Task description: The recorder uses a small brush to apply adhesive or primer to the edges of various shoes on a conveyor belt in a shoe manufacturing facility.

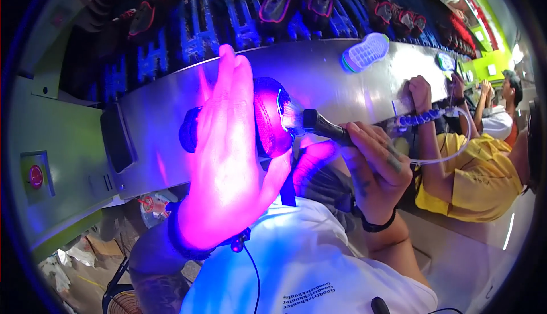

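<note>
My left hand (228,154) is raised in front of me under violet light, wrapped around a dark shoe (268,117) whose rounded end shows past my fingers. My right hand (376,168) grips a black-handled brush (319,125). Its pale bristles touch the shoe's side. A thin clear tube (450,154) loops away from the brush handle to the right. A black band sits on each wrist.
A long metal conveyor shelf (319,69) runs across in front, carrying a pale shoe sole (366,52). Dark shoes (279,3) ride on blue racks behind it. Other people in yellow (478,177) work at the right. A red button (36,176) sits at the left.
</note>
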{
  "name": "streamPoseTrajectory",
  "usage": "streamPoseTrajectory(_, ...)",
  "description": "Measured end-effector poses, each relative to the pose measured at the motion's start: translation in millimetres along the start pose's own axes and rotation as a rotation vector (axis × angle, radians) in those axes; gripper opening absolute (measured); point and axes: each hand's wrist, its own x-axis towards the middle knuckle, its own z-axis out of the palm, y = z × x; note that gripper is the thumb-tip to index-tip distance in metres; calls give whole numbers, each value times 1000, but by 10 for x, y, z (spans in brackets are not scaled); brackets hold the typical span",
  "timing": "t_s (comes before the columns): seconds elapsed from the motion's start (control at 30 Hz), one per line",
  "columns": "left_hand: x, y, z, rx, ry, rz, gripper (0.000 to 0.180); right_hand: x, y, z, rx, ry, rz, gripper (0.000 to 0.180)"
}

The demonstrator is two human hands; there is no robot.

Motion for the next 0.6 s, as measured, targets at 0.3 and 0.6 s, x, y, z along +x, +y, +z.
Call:
streamPoseTrajectory(0.3,92,-501,-522,321,-157,152,124,-409,348,878,91,107,193,36)
streamPoseTrajectory(0.6,-639,-846,-411,-329,-268,-75,132,-22,-111,566,593,-29,426,32)
